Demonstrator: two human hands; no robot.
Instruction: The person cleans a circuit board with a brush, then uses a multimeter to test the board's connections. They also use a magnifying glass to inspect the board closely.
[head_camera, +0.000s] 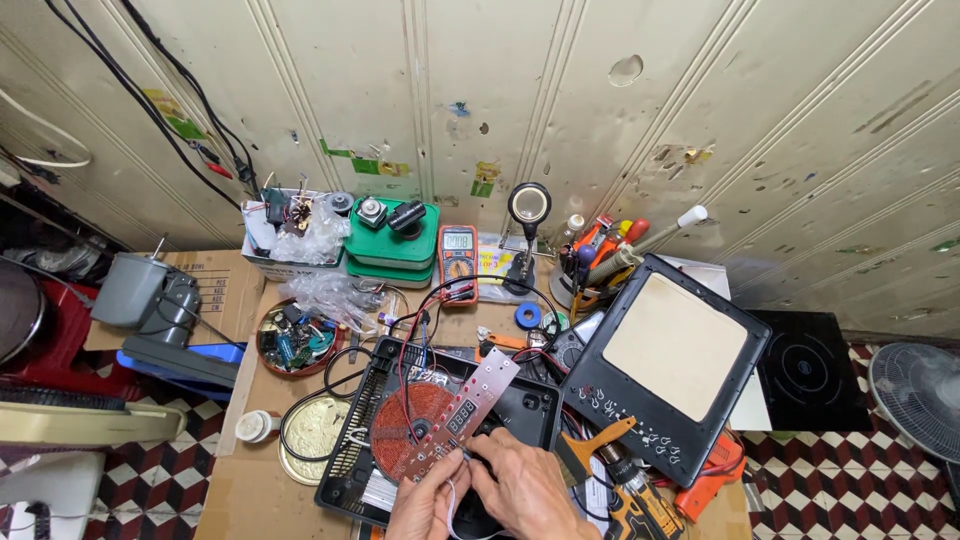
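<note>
The induction cooker base (440, 430) already lies open with its top cover (668, 365) set aside on the right, while the left hand (428, 500) and right hand (525, 490) both pinch the lifted control board (455, 415), wires not yet detached.

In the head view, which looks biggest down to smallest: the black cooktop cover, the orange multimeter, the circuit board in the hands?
1. Black cooktop cover
2. Circuit board, though it lies nearer the camera
3. Orange multimeter
</note>
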